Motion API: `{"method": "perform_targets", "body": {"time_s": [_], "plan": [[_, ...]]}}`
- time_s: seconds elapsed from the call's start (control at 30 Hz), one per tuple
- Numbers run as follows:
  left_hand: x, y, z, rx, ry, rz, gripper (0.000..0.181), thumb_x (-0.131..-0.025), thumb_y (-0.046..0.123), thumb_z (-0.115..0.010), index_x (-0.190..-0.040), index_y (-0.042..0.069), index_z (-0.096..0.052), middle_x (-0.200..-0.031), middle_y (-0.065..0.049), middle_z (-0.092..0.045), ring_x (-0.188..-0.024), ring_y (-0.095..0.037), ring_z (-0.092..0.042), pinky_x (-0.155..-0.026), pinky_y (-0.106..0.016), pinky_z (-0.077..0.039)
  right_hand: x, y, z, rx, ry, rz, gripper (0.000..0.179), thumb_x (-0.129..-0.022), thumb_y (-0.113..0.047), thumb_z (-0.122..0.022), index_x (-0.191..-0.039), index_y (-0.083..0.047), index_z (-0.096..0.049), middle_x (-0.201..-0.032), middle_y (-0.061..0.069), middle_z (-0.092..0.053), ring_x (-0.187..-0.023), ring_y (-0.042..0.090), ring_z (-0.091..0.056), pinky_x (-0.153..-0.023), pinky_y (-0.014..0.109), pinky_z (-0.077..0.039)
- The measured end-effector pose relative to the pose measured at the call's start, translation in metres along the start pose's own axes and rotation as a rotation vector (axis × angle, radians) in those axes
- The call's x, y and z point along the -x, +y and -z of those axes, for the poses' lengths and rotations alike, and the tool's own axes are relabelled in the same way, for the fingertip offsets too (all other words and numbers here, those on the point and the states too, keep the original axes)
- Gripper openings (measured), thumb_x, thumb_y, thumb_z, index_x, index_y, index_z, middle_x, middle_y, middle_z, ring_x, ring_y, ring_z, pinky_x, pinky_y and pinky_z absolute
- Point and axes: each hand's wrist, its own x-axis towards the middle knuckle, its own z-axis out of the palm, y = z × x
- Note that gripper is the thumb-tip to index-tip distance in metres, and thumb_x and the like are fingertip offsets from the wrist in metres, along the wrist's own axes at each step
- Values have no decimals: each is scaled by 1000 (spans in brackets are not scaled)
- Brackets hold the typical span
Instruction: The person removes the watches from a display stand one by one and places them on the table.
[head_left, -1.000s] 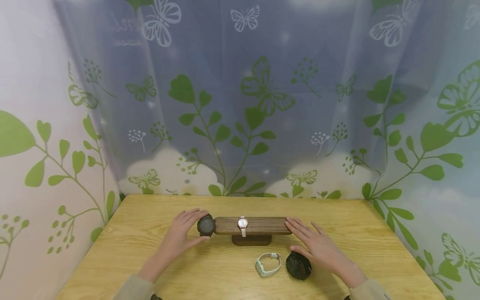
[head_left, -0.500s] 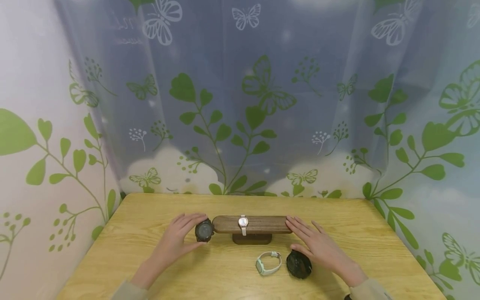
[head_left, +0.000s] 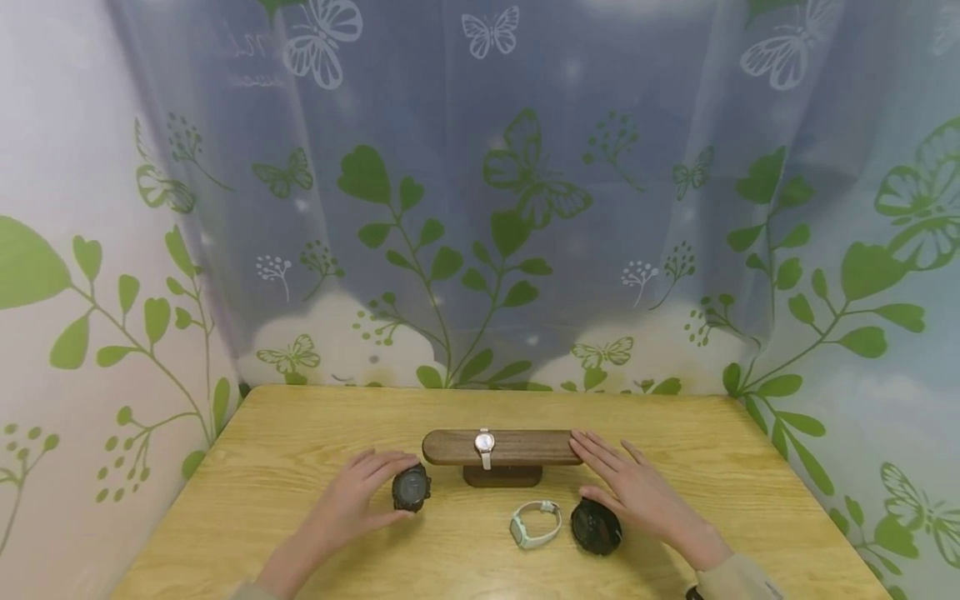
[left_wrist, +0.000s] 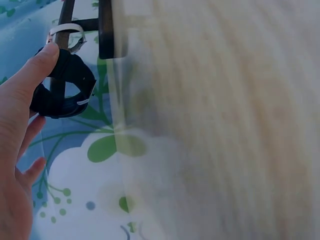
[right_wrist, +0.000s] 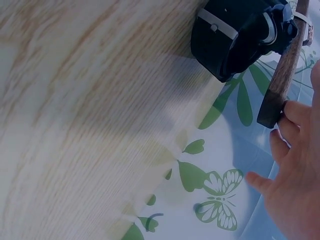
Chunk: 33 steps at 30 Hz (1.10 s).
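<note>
Between the thumb and fingers of my left hand (head_left: 356, 500) is a black wristwatch (head_left: 411, 487), its strap a closed loop in the left wrist view. It sits just in front of and left of a dark wooden watch stand (head_left: 450, 448), apart from the bar's left end. A small white-strapped watch (head_left: 484, 443) is round the bar, left of its middle. My right hand (head_left: 645, 496) rests its extended fingers on the bar's right end. Under its thumb in the head view lies a second, larger black watch (head_left: 596, 527); a mint-green watch (head_left: 535, 525) lies left of that.
The wooden table (head_left: 315, 417) runs back to a curtain (head_left: 637, 217) printed with leaves and butterflies. Similar curtain panels stand on both sides. The stand's base (head_left: 502, 476) rests on the table under the bar's middle.
My left hand has drawn the black wristwatch away from the bar's left end and toward me. My right hand has stayed on the bar's right end.
</note>
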Motion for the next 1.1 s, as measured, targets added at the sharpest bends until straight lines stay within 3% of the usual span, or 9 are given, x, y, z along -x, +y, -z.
{"method": "perform_targets", "body": {"time_s": [0.23,0.5,0.83,1.1], "plan": [[3,7,-7,-9,-38,-32,77,-62,41,-95,-129,16,-68,-125,-1,-70,-113,-21,-66,-97,-51,-54,0,0,0,-12,6,-6,71,-97,-35,-67,-157,-10,-37,-163,9,-36,-147,29,-38,-113,69,-30],[0,17,-11,-31,-156,23,73,-67,45,-92,-129,16,-67,-125,0,-69,-114,-21,-65,-100,-52,-52,0,0,1,-8,-5,-14,71,-99,-38,-64,-158,-11,-37,-163,7,-35,-147,28,-37,-115,67,-28],[-15,30,-19,-16,-242,7,68,-75,49,-86,-131,16,-65,-124,0,-69,-115,-22,-64,-101,-55,-51,0,-2,0,11,33,7,70,-97,-34,-68,-156,-9,-40,-161,9,-39,-145,31,-41,-112,69,-32],[-29,41,-31,1,-333,-8,68,-79,50,-83,-136,19,-63,-128,3,-67,-119,-20,-62,-106,-51,-48,0,-1,1,-19,-18,-23,70,-99,-37,-64,-158,-11,-35,-164,7,-34,-148,28,-35,-115,68,-27]]}}
